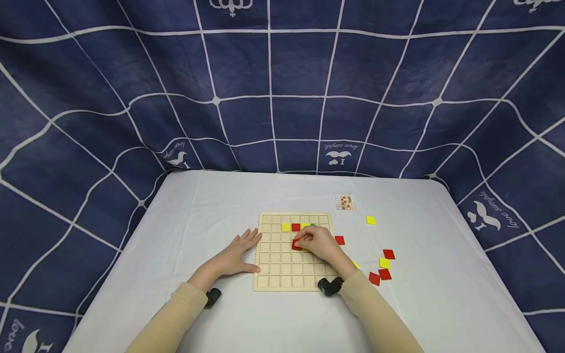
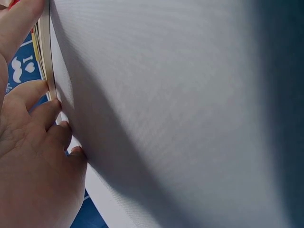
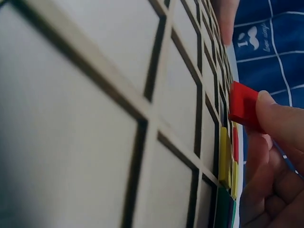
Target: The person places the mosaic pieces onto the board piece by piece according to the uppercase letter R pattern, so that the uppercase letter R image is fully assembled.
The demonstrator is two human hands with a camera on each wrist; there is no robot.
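A wooden grid board (image 1: 273,255) lies on the white table. My right hand (image 1: 321,242) pinches a red square tile (image 3: 243,107) between thumb and fingers, low over the middle of the board. In the right wrist view, a yellow tile (image 3: 224,156) sits in a cell beside it, with green below. Along the board's upper part, a yellow tile (image 1: 286,227) and a red tile (image 1: 295,227) lie side by side, followed by another yellow and a green one partly hidden by my fingers. My left hand (image 1: 234,256) is spread, thumb and fingertips touching the board's left edge.
To the right of the board lie loose red tiles (image 1: 389,254) and yellow tiles (image 1: 384,263); one yellow tile (image 1: 371,220) is further back. A small printed grid card (image 1: 346,202) lies behind the board's right corner. Navy checked cloth (image 1: 295,117) hangs around the table.
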